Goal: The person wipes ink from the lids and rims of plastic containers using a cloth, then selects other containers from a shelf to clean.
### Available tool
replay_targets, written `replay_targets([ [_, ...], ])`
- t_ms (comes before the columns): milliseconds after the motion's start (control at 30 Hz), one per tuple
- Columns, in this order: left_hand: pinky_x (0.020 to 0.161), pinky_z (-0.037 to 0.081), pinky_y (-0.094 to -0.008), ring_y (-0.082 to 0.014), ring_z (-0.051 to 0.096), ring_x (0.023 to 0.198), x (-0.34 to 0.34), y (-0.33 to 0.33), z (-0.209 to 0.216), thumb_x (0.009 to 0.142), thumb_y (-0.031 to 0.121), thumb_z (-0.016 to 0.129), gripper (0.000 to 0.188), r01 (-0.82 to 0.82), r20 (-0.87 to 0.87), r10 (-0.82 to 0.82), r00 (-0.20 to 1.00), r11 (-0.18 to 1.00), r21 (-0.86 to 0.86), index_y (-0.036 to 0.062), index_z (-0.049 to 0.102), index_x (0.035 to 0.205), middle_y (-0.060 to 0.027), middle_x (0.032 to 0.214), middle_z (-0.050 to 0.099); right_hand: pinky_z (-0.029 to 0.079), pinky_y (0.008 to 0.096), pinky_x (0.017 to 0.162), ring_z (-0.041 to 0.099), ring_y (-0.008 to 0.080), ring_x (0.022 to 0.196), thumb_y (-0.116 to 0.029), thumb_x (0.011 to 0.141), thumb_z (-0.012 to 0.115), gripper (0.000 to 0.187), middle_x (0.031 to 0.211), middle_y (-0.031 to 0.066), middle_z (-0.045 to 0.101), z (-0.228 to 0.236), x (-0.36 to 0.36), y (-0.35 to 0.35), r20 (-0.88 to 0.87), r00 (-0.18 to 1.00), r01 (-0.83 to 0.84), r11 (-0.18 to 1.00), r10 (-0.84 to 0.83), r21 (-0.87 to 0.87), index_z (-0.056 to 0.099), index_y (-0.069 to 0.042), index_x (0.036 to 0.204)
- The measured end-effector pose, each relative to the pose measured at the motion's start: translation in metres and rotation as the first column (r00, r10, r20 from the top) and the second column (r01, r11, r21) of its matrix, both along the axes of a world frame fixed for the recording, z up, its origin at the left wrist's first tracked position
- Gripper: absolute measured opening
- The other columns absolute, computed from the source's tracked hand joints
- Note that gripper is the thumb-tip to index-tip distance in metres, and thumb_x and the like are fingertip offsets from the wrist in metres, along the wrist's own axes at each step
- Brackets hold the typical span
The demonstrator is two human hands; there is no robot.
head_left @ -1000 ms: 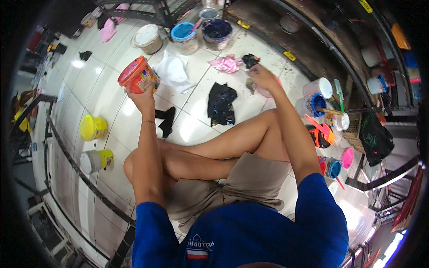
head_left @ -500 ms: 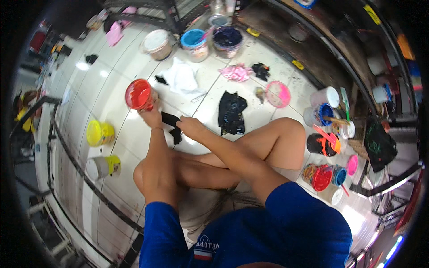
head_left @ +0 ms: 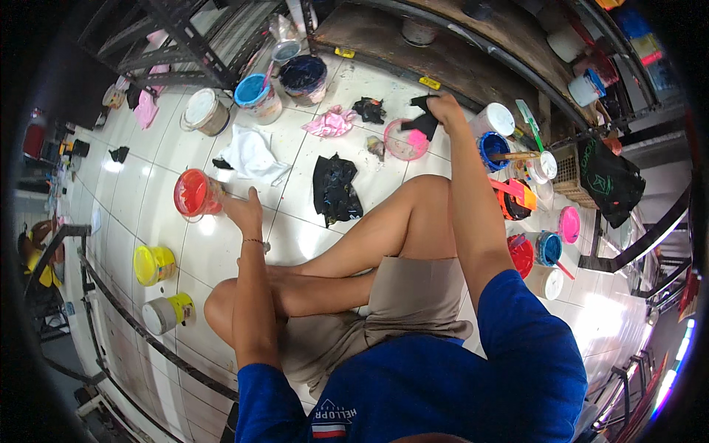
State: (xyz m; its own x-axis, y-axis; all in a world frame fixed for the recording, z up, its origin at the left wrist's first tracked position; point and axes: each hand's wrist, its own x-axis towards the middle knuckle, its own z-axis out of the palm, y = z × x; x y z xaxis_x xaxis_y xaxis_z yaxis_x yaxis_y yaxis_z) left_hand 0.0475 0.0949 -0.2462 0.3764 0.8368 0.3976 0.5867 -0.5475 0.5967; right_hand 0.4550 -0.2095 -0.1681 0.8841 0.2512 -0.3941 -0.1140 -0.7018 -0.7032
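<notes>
My left hand (head_left: 245, 213) is at the side of a tub of red paint (head_left: 195, 190), its fingers against the tub's wall and partly hidden, the thumb raised. The tub's open mouth faces up toward me. Stretched far out to the right, my right hand (head_left: 445, 111) is closed on a black cloth (head_left: 422, 124). That cloth hangs beside and partly over a round pink-stained lid (head_left: 397, 145) on the floor. A larger paint-smeared black cloth (head_left: 336, 188) lies flat between my hands. Left of it is a white cloth (head_left: 251, 153).
Across the far side stand a white-lidded tub (head_left: 207, 112), a blue paint tub (head_left: 257, 100) and a dark paint tub (head_left: 303, 80). A crumpled pink cloth (head_left: 330, 122) lies near them. Yellow tubs (head_left: 153, 265) stand at left. Several paint pots (head_left: 493, 150) line the right, below a shelf (head_left: 369, 33).
My right hand has left the red tub's side and swung far right, carrying the black cloth. My left hand stays at the tub. The whole view has shifted and turned.
</notes>
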Motion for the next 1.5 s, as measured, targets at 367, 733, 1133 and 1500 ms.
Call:
replay_targets([
  [367, 0.114, 0.026, -0.0433, -0.0467, 0.036, 0.133, 0.0, 0.003, -0.019, 0.081, 0.025, 0.071, 0.082, -0.024, -0.045, 0.01, 0.999, 0.943, -0.331, -0.0219, 0.03, 0.134, -0.0393, 0.138, 0.037, 0.05, 0.0412, 0.095, 0.062, 0.0331, 0.114, -0.037, 0.093, 0.05, 0.046, 0.121, 0.0201, 0.065, -0.041, -0.03, -0.028, 0.231, 0.953, 0.293, 0.799, -0.198, -0.525, 0.066, 0.0, 0.115],
  [733, 0.114, 0.028, -0.0419, -0.043, 0.035, 0.135, 0.017, 0.005, -0.003, 0.085, 0.031, 0.068, 0.081, -0.005, -0.014, -0.001, 1.0, 0.912, -0.409, -0.0176, 0.03, 0.137, -0.0351, 0.142, 0.037, 0.047, 0.0396, 0.1, 0.054, 0.0318, 0.125, -0.029, 0.092, 0.049, 0.044, 0.131, 0.017, 0.059, -0.07, -0.03, -0.034, 0.023, 0.999, -0.017, 0.69, 0.049, -0.724, 0.061, -0.002, 0.124],
  [1133, 0.112, 0.029, -0.0409, -0.0407, 0.038, 0.134, 0.02, 0.003, 0.008, 0.085, 0.03, 0.067, 0.076, -0.017, 0.04, 0.041, 0.998, 0.875, -0.484, -0.0158, 0.035, 0.136, -0.0325, 0.141, 0.039, 0.054, 0.0425, 0.085, 0.068, 0.0334, 0.1, -0.033, 0.091, 0.052, 0.039, 0.11, 0.0202, 0.068, -0.109, -0.015, -0.043, 0.027, 0.992, -0.073, 0.748, 0.12, -0.659, 0.069, -0.001, 0.106],
  [1500, 0.11, 0.032, -0.0412, -0.0405, 0.042, 0.13, 0.017, 0.009, -0.002, 0.086, 0.03, 0.067, 0.07, 0.019, 0.05, 0.005, 0.999, 0.894, -0.448, -0.0154, 0.041, 0.132, -0.0313, 0.136, 0.045, 0.036, 0.0309, 0.05, 0.045, 0.0121, 0.06, -0.042, 0.083, 0.074, 0.027, 0.075, -0.002, 0.057, -0.114, -0.027, -0.044, -0.53, 0.827, 0.226, 0.974, -0.187, 0.009, 0.064, -0.017, 0.082],
])
